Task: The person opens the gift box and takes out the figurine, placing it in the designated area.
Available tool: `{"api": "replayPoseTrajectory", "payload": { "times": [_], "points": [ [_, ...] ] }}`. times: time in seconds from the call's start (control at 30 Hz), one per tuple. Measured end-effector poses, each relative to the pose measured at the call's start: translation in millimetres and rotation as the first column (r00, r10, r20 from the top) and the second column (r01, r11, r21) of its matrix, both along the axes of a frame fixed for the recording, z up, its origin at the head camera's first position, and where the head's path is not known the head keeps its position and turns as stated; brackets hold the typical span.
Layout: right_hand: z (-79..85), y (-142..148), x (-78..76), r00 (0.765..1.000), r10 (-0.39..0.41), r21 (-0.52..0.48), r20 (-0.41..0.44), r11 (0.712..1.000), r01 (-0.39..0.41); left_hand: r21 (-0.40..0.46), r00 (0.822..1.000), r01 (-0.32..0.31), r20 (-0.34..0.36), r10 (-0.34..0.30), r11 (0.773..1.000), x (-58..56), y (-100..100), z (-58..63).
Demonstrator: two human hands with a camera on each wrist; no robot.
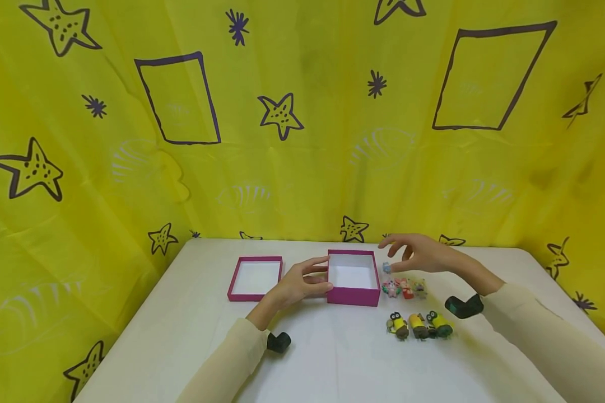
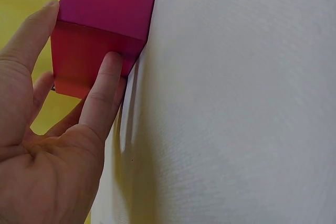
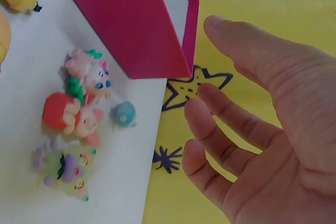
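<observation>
My left hand rests against the left side of an open magenta box with a white inside. Its fingers are fairly straight and spread along that wall, with the thumb at the front corner. My right hand is raised beyond the box's right side, fingers loosely bent and apart, holding nothing. Below it lies a small blue figurine. Close by are a pink figurine with green parts, a pink and red figurine and a pale green and purple figurine.
The box's magenta-rimmed lid lies inside up to the left. Nearer on the right stand several yellow figurines with dark parts. Behind the white table hangs a yellow patterned curtain. Dark straps sit at both wrists.
</observation>
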State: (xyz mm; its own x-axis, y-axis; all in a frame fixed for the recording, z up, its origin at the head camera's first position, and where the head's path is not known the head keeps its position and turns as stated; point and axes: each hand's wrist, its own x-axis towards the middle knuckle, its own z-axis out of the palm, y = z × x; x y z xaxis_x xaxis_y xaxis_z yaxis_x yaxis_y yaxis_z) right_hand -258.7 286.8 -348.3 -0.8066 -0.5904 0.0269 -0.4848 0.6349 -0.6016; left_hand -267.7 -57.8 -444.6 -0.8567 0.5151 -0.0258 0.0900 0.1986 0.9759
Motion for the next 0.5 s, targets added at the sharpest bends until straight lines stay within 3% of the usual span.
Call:
{"api": "replayPoseTrajectory", "payload": {
  "times": [0.27,0.5],
  "points": [
    [2.5,-26,-5.0,0.999,0.048,0.017,0.001,0.999,-0.048,0.003,1.000,0.003,0.008,-0.003,1.000,-0.7,0,-1.9],
    [-6.1,-48,-14.7,0.996,0.092,0.005,-0.019,0.996,-0.092,0.002,1.000,-0.003,0.014,0.003,1.000,-0.9,0,-0.7]
  ]
}}
